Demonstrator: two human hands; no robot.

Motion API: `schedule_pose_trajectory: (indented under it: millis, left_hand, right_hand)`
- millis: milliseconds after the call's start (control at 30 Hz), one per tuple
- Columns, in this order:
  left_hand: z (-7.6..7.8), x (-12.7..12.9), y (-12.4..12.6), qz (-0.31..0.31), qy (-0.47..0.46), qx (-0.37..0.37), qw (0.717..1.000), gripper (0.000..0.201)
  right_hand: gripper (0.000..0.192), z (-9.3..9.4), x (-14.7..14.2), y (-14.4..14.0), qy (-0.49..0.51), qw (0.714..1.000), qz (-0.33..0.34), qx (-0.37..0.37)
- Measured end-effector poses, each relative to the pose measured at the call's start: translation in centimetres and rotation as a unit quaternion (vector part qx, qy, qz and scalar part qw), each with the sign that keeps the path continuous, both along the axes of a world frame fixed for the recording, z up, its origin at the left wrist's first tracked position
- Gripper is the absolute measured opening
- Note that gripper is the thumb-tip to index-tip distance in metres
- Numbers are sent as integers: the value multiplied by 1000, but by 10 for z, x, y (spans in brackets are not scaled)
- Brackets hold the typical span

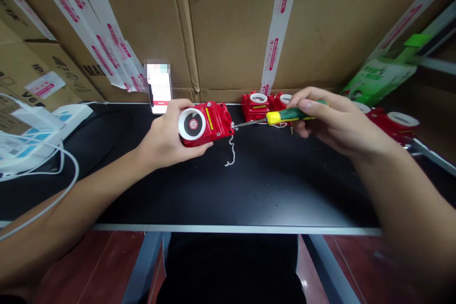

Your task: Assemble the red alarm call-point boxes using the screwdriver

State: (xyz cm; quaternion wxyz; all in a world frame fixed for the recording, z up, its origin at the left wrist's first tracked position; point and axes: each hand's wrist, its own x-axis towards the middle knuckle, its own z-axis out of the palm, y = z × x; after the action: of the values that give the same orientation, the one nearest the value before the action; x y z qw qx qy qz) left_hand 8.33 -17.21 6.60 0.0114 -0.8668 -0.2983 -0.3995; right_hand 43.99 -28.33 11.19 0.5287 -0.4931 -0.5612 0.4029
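My left hand point(166, 135) grips a red plastic device point(206, 123) with a white round dial on its face, held above the black table point(249, 190). A thin white string point(231, 152) dangles from the device's right end. My right hand point(329, 116) holds a screwdriver point(285, 116) with a yellow and green handle. Its metal tip touches the right end of the red device.
More red devices point(263, 104) stand along the back by the cardboard wall point(231, 23), and others point(395, 123) lie at the right. A phone point(159, 88) leans against the cardboard. White boxes and a cable point(39, 137) sit at the left. A green package point(381, 78) is at the back right.
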Motion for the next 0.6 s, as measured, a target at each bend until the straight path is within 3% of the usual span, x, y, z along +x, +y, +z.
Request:
schedule_pose_trajectory:
  millis: [100, 233, 333, 433, 500, 600]
  left_hand:
    - [1, -1, 4, 9, -9, -1, 1000, 88]
    - [0, -1, 4, -2, -16, 0, 1000, 90]
    - [-1, -1, 1, -7, -12, -9, 1000, 90]
    - [-1, -1, -2, -8, -9, -15, 1000, 91]
    - [-1, -1, -2, -16, -5, -9, 1000, 92]
    - [-1, -1, -1, -27, 4, 12, 1000, 92]
  right_hand:
    - [24, -1, 2, -2, -33, 999, 25, 27]
    - [43, -5, -3, 0, -30, 998, 3, 53]
    - [45, -7, -5, 1, -15, 999, -4, 31]
    - [51, -7, -2, 2, -96, 994, -54, 4]
    - [46, -7, 1, 3, -132, 989, -72, 12]
    - [30, -8, 4, 5, -99, 993, -46, 54]
